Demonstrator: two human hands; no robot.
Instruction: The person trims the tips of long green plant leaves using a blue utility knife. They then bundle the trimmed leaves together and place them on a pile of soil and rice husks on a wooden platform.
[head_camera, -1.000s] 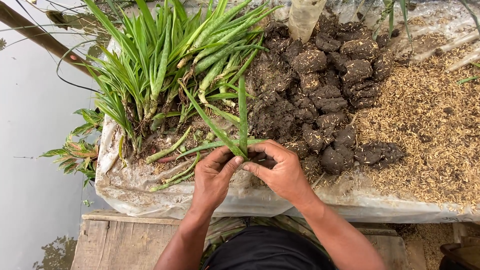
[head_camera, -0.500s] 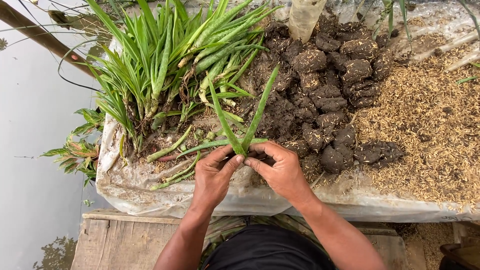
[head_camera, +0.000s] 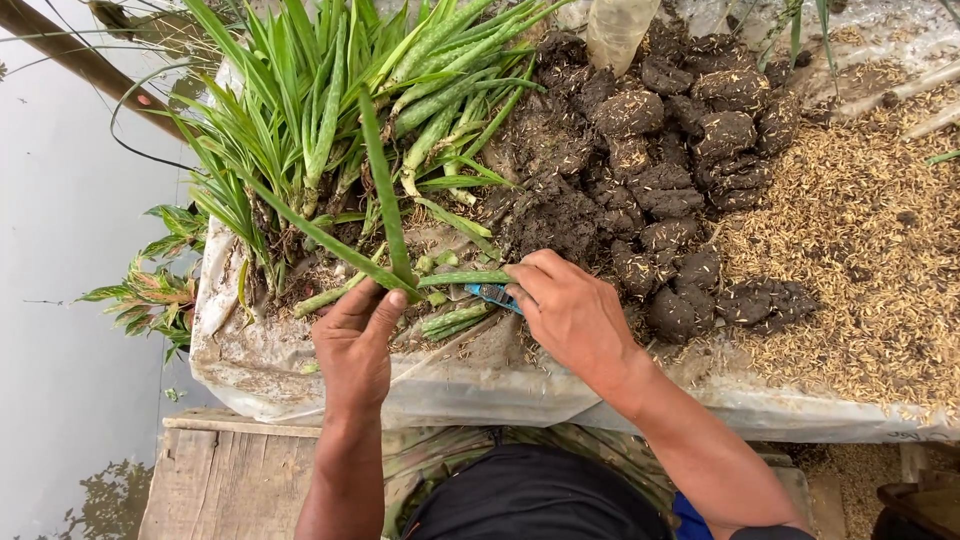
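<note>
Fingers of the left hand (head_camera: 352, 345) pinch the base of a long green leafy shoot (head_camera: 385, 195), which rises straight up from the grip. Just right of it, the right hand (head_camera: 572, 312) clasps blue-handled snips (head_camera: 493, 295) beside dark soil clods (head_camera: 650, 180).

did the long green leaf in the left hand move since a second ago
Yes. The long green leaf swung left, from leaning toward the dark soil clods to standing against the plant pile, held by the left hand.

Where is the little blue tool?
In the head view, the blue tool sits mid-frame under the right hand, just left of the dark soil clumps.
</note>
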